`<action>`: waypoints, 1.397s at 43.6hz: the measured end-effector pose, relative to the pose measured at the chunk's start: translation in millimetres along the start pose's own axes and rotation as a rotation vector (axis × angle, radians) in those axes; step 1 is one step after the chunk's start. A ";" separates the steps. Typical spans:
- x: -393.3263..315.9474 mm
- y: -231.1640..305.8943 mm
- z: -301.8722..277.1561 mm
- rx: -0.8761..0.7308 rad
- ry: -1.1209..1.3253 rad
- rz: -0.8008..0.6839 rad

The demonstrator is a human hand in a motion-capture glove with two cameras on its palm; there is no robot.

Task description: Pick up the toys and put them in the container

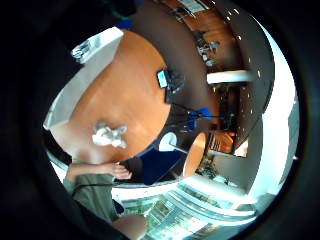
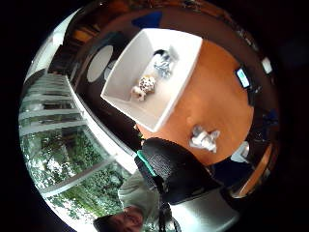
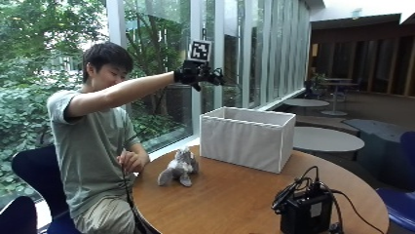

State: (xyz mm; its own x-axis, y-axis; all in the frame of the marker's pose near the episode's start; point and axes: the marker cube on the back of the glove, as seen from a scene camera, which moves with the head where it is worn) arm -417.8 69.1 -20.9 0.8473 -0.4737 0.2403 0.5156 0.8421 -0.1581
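The gloved right hand hung empty, fingers relaxed, above the white container, grey plush toy well below.

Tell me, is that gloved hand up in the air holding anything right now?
It seems to hold nothing. The gloved right hand hangs high above the white container; no toy shows in its grip. The grey plush toy lies on the table.

A lounge or café area: tall windows (greenery outside), several round tables, blue chairs.
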 end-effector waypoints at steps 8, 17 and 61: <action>121.8 52.2 92.5 -0.146 0.219 0.185; 221.5 78.8 208.5 -0.309 0.292 -0.024; 251.8 -32.6 97.3 0.169 0.139 0.122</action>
State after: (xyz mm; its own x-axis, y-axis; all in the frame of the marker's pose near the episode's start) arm -233.6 -52.5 138.0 0.9175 -0.3866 0.0934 0.3893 0.9210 -0.0123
